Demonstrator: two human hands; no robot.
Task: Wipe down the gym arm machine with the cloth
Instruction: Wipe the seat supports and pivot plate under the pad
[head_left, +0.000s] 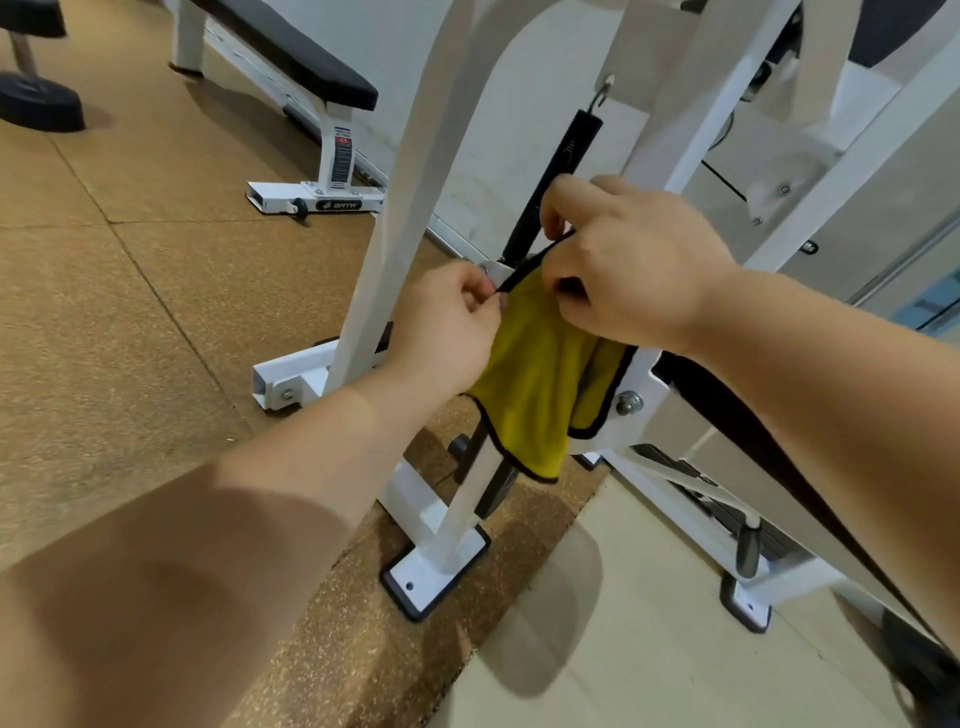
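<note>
A yellow cloth (535, 384) with a black hem hangs in front of the white frame of the arm machine (410, 171). My left hand (441, 332) pinches the cloth's upper left edge. My right hand (628, 265) pinches the same black hem a little higher to the right, fingers curled. The cloth's lower part drapes loose over a white frame bar with a bolt (628, 402). A black spring (556, 171) hangs from a hook behind my right hand, its lower end hidden by my fingers.
A white bench with a black pad (291, 47) stands at the back left on brown rubber flooring. The machine's white foot plates (436, 571) rest on the floor below the cloth. A black strap (769, 457) runs under my right forearm. Pale tiles lie at lower right.
</note>
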